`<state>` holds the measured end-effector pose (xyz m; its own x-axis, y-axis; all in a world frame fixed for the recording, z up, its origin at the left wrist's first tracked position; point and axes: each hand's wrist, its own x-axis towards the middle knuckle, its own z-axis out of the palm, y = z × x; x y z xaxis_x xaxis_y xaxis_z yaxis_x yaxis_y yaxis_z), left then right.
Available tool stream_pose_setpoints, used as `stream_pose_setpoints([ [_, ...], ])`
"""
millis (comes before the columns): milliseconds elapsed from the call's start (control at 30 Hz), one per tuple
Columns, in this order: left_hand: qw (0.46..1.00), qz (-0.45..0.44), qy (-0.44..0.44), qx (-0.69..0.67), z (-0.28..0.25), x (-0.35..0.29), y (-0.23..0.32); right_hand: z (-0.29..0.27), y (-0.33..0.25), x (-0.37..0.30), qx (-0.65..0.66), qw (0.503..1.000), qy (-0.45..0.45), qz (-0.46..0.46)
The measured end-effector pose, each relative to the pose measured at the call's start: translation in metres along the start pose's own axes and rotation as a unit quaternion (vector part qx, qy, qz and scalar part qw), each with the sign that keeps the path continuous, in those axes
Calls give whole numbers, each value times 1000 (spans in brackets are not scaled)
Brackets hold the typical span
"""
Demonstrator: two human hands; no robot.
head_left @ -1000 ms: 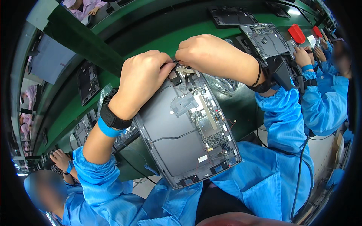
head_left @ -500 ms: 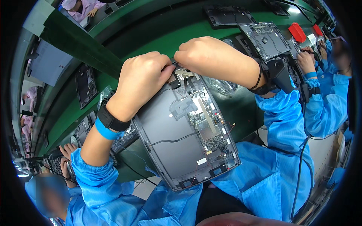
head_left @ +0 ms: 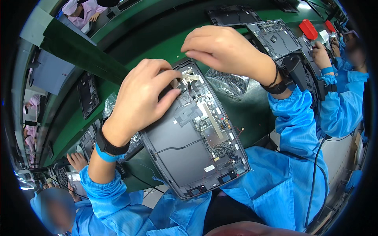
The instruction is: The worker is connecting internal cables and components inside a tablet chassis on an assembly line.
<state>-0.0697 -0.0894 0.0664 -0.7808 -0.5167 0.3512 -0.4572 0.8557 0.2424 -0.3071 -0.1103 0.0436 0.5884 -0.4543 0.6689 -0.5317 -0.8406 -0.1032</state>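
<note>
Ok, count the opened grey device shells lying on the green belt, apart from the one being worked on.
2 clearly: one shell at upper right behind the right hand, one dark shell further back. Darker panels at the left edge may be more; too unclear to tell.

An opened grey device shell (head_left: 189,141) lies tilted, its far end toward the green surface and its near end over the person's lap. Its inside faces up: a large dark panel crossed by a thin black cable, a circuit board along the right side, and pale ribbon connectors at the far end.
</note>
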Motion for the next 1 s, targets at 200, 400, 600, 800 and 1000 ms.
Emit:
stream_pose_setpoints([
  [200,998,-26,-50,-19,-1,2,-10,-9,-33,-17,46,998,47,4],
  [400,999,-33,-29,-27,-4,-1,-9,-16,-66,-31,63,994,-83,24],
  [600,988,-101,100,53,-3,-22,6,-7,-70,-29,80,992,-85,38],
  [800,988,-108,79,-78,2,-37,53,-12,-69,-41,158,980,-42,114],
  [1000,900,-288,-26,-327,-8,-22,40,-12,-60,-40,194,973,9,121],
])
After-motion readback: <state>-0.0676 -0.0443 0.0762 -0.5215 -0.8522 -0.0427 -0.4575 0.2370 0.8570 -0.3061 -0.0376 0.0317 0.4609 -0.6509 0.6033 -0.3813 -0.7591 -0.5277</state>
